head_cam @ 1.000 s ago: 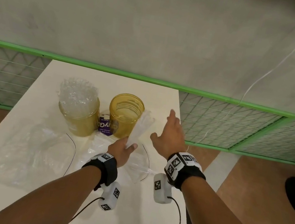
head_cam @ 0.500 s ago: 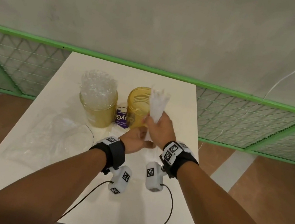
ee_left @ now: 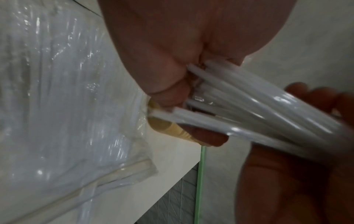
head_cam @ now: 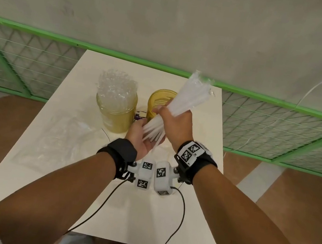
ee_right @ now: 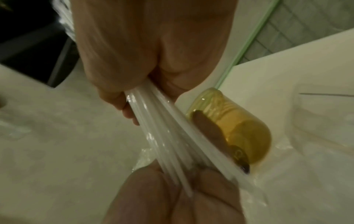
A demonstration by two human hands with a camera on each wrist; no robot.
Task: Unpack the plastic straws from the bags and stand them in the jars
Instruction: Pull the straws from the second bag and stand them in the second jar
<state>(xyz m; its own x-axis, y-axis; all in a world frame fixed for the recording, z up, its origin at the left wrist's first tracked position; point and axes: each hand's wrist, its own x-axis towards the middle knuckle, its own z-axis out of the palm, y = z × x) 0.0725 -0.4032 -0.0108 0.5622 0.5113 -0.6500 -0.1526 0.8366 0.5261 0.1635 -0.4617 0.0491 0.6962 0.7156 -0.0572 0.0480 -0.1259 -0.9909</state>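
A bundle of white plastic straws (head_cam: 190, 97) tilts up and to the right above the empty yellow jar (head_cam: 158, 102). My right hand (head_cam: 177, 120) grips the bundle round its middle. My left hand (head_cam: 138, 137) lies palm up under the fanned lower ends, with fingers and thumb curled around them. The left wrist view shows the straws (ee_left: 268, 109) emerging from those curled fingers. In the right wrist view the straws (ee_right: 168, 136) run from the right hand down to the left palm, beside the yellow jar (ee_right: 239, 128). A second jar (head_cam: 115, 112) on the left stands packed with clear straws.
Crumpled clear plastic bags (head_cam: 61, 139) lie on the white table (head_cam: 119, 210) left of my hands. A small purple-labelled item (head_cam: 138, 117) sits between the jars. A green mesh fence (head_cam: 282, 131) runs behind the table. Black cables hang from both wrist cameras.
The left hand held the bundle alone while the right reached in open. The right hand then gripped the straws and raised them up to the right; the lower ends now fan in the left palm.
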